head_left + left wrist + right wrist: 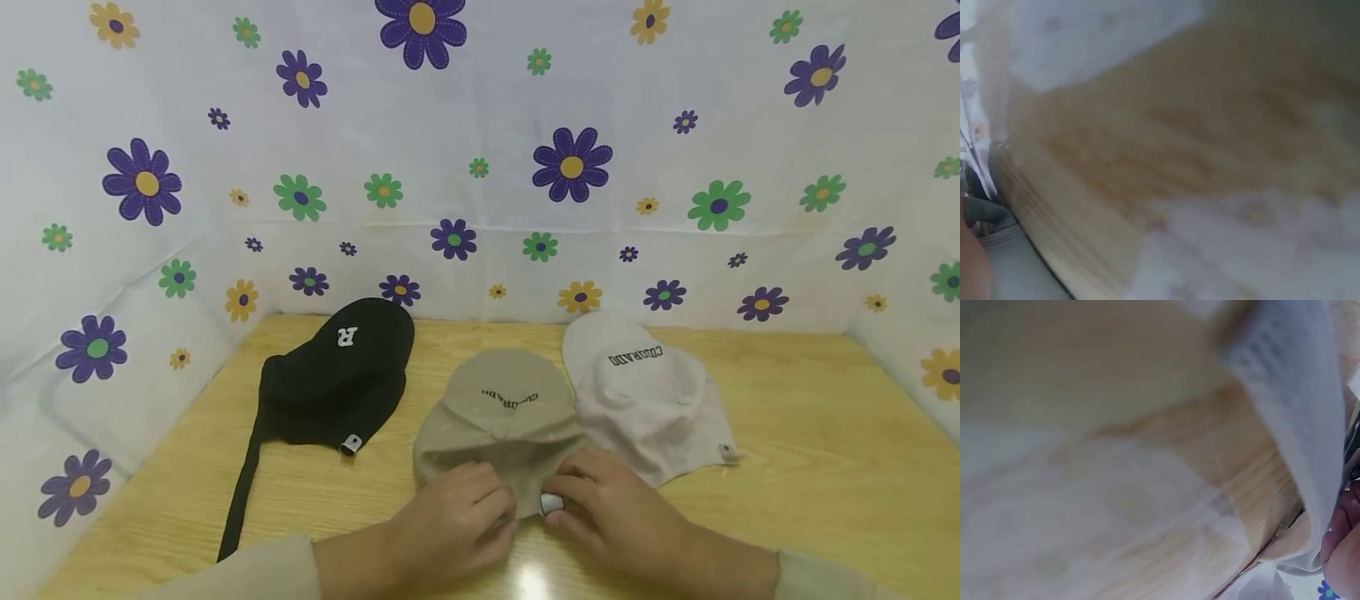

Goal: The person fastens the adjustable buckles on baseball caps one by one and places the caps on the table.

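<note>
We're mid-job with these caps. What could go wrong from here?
1. The pale tab at the near edge of the beige cap is small, so it could slip from the right hand.
2. The white cap lies right beside the beige one, so that hand might nudge it.
3. The long strap of the black cap runs down to the left sleeve, which could catch and drag it.

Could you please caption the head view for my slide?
Left hand and right hand hold a beige cap between a black cap and a white cap.
</note>
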